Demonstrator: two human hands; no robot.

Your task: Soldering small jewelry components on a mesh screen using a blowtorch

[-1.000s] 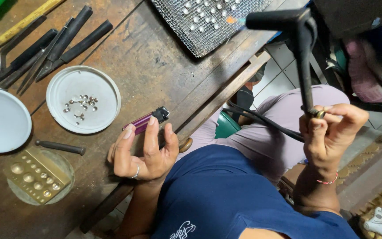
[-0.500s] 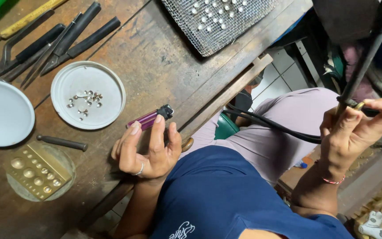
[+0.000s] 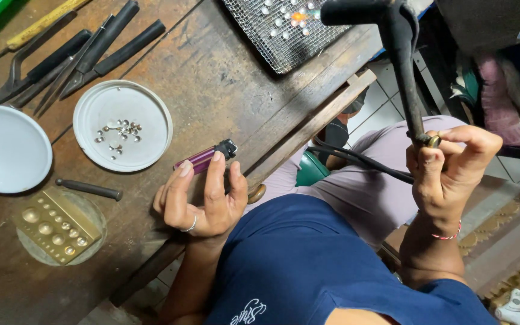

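My left hand (image 3: 203,195) holds a purple lighter (image 3: 203,157) with a black top over the front edge of the wooden bench (image 3: 218,78). My right hand (image 3: 449,165) grips the black handle of a gas torch (image 3: 392,42), whose head points toward a wire mesh tray (image 3: 284,36) that carries small round silver pieces. A small orange-green glow shows at the torch tip over the mesh. A black hose (image 3: 356,159) runs from the torch across my lap.
A white dish (image 3: 145,147) with several small silver beads lies left of the lighter. Another white dish (image 3: 7,150) sits at the far left. A brass doming block (image 3: 55,225), a black punch (image 3: 88,189), black pliers (image 3: 73,54) and a yellow-handled tool (image 3: 43,23) lie around.
My right hand has swung the torch up and left, so its head now sits over the mesh tray. My left hand and the lighter have barely shifted.
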